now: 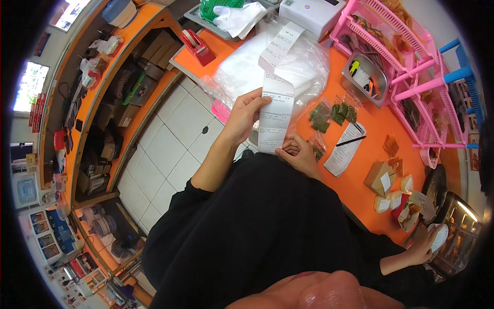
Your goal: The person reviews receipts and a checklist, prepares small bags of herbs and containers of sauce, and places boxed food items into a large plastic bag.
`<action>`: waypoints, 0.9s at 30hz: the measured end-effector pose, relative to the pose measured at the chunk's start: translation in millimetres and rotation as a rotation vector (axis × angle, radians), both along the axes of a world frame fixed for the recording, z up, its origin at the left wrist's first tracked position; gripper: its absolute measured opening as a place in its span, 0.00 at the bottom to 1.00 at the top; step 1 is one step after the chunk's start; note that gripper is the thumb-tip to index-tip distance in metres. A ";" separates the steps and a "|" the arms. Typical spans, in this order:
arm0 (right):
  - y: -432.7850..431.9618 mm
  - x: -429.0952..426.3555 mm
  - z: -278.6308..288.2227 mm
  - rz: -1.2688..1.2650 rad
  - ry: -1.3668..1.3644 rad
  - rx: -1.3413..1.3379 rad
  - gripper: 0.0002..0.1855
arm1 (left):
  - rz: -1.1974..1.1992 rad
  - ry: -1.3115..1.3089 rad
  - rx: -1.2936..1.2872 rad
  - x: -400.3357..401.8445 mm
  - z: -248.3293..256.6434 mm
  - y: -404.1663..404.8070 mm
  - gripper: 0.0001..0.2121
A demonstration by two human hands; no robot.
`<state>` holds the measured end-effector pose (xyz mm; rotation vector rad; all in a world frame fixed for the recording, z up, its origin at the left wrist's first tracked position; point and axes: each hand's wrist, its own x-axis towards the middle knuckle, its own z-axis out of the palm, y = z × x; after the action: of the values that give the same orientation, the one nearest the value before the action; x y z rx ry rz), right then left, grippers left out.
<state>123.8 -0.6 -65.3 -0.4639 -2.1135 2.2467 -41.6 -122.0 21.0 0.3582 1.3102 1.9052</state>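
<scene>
A long strip of printed paper labels (278, 112) runs down from a white label printer (310, 13) at the back of the orange table. My left hand (247, 114) pinches the strip's left edge between thumb and fingers. Lower down, my right hand (295, 152) holds the strip's bottom right corner. Behind the strip lies a stack of clear plastic bags (239, 65). Right of my hands are small bags of green leaf pieces (319, 116) and a long printed slip (344, 148) with a black pen (351, 141) across it.
A red tape dispenser (197, 47) stands at the table's left corner. At right are a metal container (364, 77), pink plastic racks (409, 73), a brown box (380, 179) and small labelled packs. Another person's hand (420, 245) holds a paper at lower right. Orange shelves (83, 100) stand left.
</scene>
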 end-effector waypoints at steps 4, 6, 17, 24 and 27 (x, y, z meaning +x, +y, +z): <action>3.7 0.5 3.7 0.030 0.007 0.089 0.18 | -0.005 -0.019 0.007 -0.9 -0.2 1.2 0.13; 3.1 -3.4 13.7 0.002 0.092 0.015 0.18 | -0.013 -0.033 0.024 -0.2 -1.0 0.1 0.14; 3.3 -23.4 46.0 -0.113 0.234 -0.013 0.12 | -0.031 -0.057 0.052 6.3 -8.1 -2.5 0.17; -3.3 -12.4 22.9 -0.064 0.177 0.012 0.12 | -0.027 -0.034 0.005 4.2 -8.8 -3.2 0.17; -3.2 -11.6 18.1 -0.074 0.186 -0.014 0.11 | -0.041 -0.025 -0.009 3.7 -11.7 -2.5 0.17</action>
<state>112.2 -3.8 -47.2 -0.3139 -1.9589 2.1725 -37.9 -124.4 9.2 0.3533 1.2854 1.8635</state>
